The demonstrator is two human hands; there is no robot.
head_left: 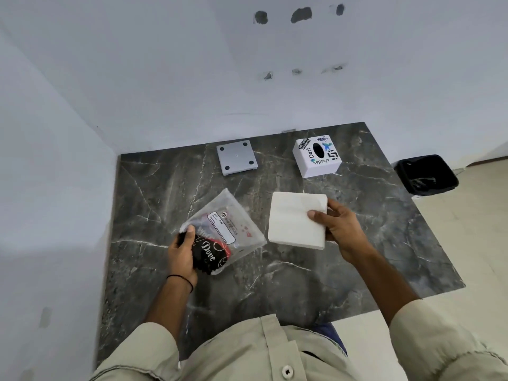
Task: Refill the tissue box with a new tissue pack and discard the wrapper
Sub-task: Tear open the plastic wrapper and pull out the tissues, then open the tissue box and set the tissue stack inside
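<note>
A bare white stack of tissues (294,219) is held above the dark marble table (275,284) by my right hand (339,229), thumb on top and fingers under its right edge. My left hand (182,253) grips the lower left end of the clear plastic wrapper (225,229), which has a black and red "Dove" print and a white label; it looks flat. The white tissue box cover (316,156), with stickers and a black oval slot, stands at the back right of the table. Its grey square base (237,157) lies apart at the back centre.
A black bin (426,174) with a dark liner stands on the light floor just past the table's right back corner. White walls close off the left and the back. My beige shirt fills the bottom of the view.
</note>
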